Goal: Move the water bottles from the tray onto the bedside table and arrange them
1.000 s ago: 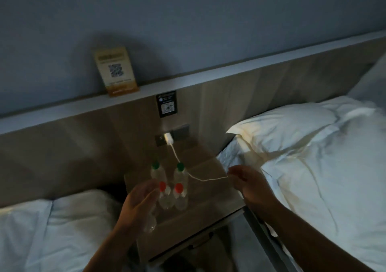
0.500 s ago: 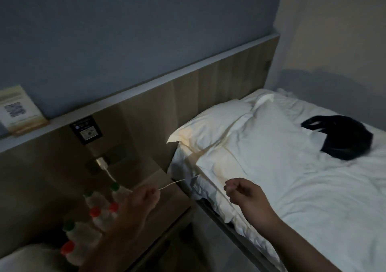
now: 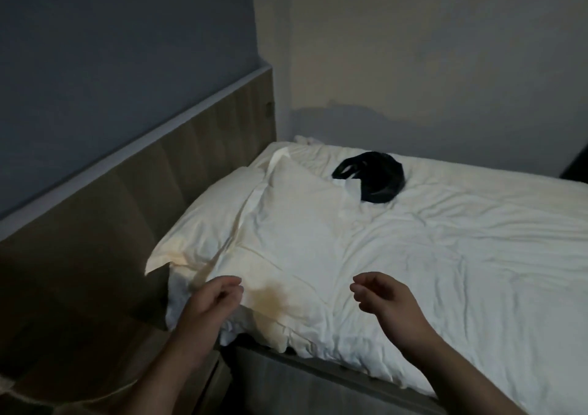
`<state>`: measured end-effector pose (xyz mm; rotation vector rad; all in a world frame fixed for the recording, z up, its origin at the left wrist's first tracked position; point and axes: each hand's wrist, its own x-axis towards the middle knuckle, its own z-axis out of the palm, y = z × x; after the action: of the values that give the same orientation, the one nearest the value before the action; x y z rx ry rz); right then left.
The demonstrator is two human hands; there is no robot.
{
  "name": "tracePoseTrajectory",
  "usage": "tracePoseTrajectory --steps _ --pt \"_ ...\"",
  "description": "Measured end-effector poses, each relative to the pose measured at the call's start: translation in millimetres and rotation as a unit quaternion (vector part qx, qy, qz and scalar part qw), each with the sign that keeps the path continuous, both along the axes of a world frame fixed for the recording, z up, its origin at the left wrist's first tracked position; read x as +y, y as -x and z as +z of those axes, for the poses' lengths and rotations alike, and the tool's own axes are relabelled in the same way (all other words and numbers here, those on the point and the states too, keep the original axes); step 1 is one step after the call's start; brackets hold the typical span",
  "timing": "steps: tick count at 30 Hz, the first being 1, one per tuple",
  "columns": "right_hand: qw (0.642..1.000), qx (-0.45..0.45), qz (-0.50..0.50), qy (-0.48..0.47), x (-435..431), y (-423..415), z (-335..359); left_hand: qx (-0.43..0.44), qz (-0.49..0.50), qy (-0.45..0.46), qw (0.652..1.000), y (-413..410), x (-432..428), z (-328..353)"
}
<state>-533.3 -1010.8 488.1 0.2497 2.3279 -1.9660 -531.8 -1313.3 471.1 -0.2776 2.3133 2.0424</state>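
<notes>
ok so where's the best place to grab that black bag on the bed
Probably the loop handle of the soft black bag. It sticks out from the slumped body toward the white pillow, so come from the pillow side and hook fingers through it; the rest is a shapeless heap.

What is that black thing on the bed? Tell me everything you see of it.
It looks like a black, glossy plastic bag, crumpled into a low heap, with a loop handle at its left end. It lies on the rumpled white duvet near the far wall, just beyond the white pillow, whose corner seems to overlap its near edge.
</notes>
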Motion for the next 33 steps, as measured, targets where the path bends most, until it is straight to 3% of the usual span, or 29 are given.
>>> tracePoseTrajectory --steps 10,16,21,28,33 --pt "0.978 -0.029 -0.206 -0.021 -19 -67 -22 -0.009 -0.194 -0.024 0.981 60 -12 -27" --pt "0.936 -0.048 -0.348 -0.039 -29 -152 -25 -0.058 -0.315 -0.049 0.946 51 28 -49" --pt "0.877 -0.070 -0.473 -0.056 -14 -257 -3 -0.060 -0.458 -0.051 0.885 20 110 -35" --pt "0.756 -0.099 -0.647 -0.035 -24 -392 -13 -0.032 -0.635 -0.039 0.771 -70 233 -30" --pt "0.712 -0.112 -0.693 0.003 -20 -438 -44 -0.007 -0.709 -0.012 0.705 -129 290 -38"
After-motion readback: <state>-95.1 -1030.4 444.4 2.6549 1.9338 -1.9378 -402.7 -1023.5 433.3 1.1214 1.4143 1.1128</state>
